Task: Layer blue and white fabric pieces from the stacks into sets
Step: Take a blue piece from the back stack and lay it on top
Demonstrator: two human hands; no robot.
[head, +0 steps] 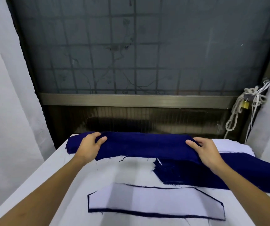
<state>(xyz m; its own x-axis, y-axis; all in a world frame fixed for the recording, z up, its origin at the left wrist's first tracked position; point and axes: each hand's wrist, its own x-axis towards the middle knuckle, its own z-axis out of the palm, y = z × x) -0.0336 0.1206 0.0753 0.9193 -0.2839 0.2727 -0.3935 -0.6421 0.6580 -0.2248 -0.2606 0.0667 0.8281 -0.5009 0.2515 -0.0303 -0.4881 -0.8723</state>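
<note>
A long dark blue fabric piece (145, 146) is held stretched above the table. My left hand (90, 146) pinches its left end and my right hand (206, 152) pinches its right end. Under its left end lies a stack of blue pieces (73, 144) at the table's far left. A second blue stack (212, 173) lies on the right, partly under my right forearm. Near the front, a white piece (155, 201) lies flat on a blue piece, whose edge shows around it as a thin dark border. White fabric (232, 145) lies behind the right blue stack.
The table (52, 168) is covered with white cloth; its left edge runs diagonally. A dark grilled window (131, 54) and metal sill stand behind it. A rope with a brass padlock (245, 105) hangs at the right. White walls flank both sides.
</note>
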